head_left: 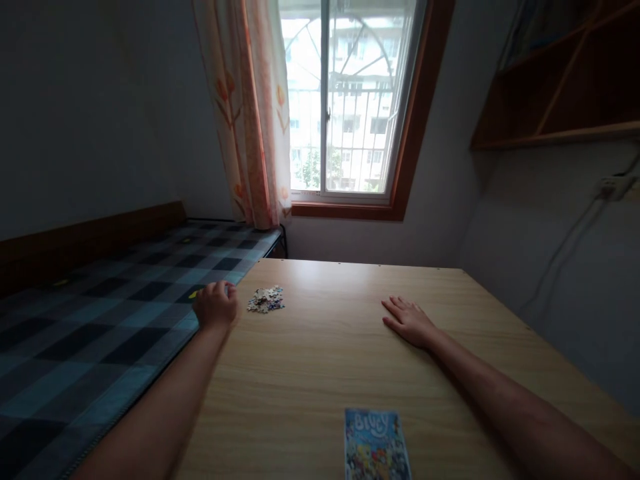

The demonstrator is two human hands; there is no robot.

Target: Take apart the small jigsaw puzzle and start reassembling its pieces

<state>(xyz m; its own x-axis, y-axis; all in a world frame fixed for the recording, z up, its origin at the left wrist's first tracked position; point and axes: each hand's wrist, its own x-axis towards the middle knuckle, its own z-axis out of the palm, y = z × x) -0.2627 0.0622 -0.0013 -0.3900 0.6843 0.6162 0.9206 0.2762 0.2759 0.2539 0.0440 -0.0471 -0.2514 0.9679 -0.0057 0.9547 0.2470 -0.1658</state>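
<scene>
My left hand [216,305] is at the left edge of the wooden table [320,347], its fingers curled in and nothing showing in them. Just to its right lies a small heap of jigsaw puzzle pieces [267,300], mostly pale side up with some coloured bits; the hand is apart from it. Over on the right, my right hand [407,321] rests palm down on the tabletop with fingers spread, holding nothing. A blue picture card or box [376,447] marked "Bluey", with cartoon figures, lies near me, cut off by the bottom of the view.
A bed with a checked blue cover [125,313] adjoins the table's left side. Behind the table are a window [350,133] and an orange flowered curtain [255,120]. Wooden shelves [560,133] hang on the right wall above a socket [615,187] with a cable.
</scene>
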